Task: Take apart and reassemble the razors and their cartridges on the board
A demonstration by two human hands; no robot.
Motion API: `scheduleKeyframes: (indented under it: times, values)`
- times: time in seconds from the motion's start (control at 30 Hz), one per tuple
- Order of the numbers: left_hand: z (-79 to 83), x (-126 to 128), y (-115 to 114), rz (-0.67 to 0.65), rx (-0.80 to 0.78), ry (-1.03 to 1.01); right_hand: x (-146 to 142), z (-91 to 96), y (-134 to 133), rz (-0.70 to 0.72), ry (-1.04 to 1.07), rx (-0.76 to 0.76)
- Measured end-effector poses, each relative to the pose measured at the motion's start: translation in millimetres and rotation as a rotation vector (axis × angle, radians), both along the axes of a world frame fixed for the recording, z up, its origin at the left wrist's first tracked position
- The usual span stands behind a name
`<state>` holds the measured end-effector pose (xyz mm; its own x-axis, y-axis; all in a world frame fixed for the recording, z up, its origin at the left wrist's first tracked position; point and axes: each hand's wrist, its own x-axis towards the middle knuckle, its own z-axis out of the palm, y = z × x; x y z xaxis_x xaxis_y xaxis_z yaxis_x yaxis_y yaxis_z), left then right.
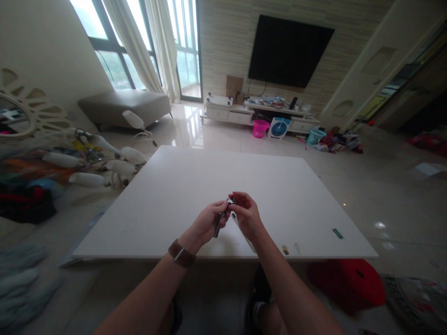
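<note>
Above the white table, my left hand (217, 217) is closed around a slim tool with a dark handle (217, 229), which slants down toward me. A small silvery head (231, 201) tops it, with a speck of green beside it; the exact kind is too small to tell. My right hand (247, 213) pinches at that head, fingertips bent around it and partly hiding what they grip. Under my right wrist a thin pale stick with a dark tip (243, 232) lies on the table.
On the white table (195, 181) lie a small green packet (337, 233), a little yellow-and-dark piece (285, 250) and a clear piece (296, 248) by the near edge. A lamp with several white shades (91, 179) stands left. A red stool (349, 284) sits below the right edge.
</note>
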<state>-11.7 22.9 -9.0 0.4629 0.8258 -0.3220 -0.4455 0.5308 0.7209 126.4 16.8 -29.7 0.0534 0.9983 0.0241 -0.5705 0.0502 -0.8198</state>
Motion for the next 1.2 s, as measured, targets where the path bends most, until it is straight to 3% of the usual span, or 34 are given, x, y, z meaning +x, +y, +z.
scheduleKeyframes:
  times: [0.37,0.87,1.2]
  values:
    - [2.1,0.2,0.3,-0.042,0.139,0.086,5.6,3.1,-1.7,0.003,-0.071,0.004]
    - [-6.6,1.2,3.1,-0.019,0.282,0.233,8.4,1.9,-3.5,-0.006,-0.148,0.029]
    - [-2.0,-2.7,4.4,-0.027,0.346,0.199,9.2,15.9,-6.9,-0.002,-0.088,-0.003]
